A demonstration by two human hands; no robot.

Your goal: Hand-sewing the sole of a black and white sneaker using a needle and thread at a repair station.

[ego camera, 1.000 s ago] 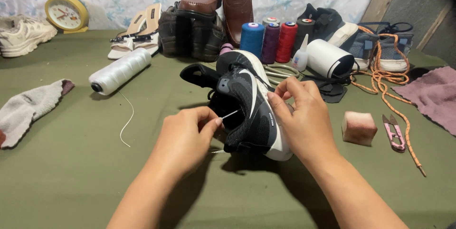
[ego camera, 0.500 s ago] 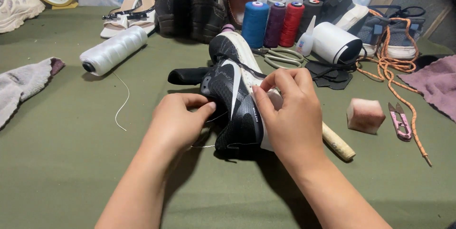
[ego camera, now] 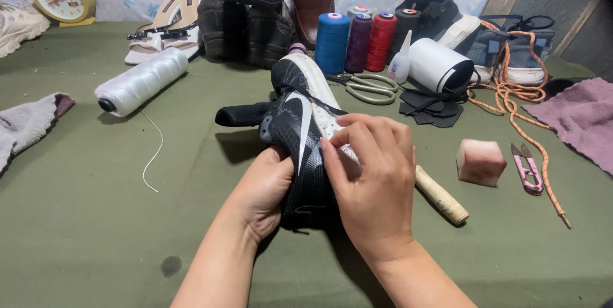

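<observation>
**Black sneaker gripped in both hands**

The black-and-white sneaker sits mid-table, fingers of the left hand closed under its side, fingers of the right hand clamped over its white sole, hiding the heel. A wooden-handled tool pokes out just right of the fingers. Beyond them lie scissors, thread spools and a white cord cone; a pink block and snips rest farther right on the green table
</observation>
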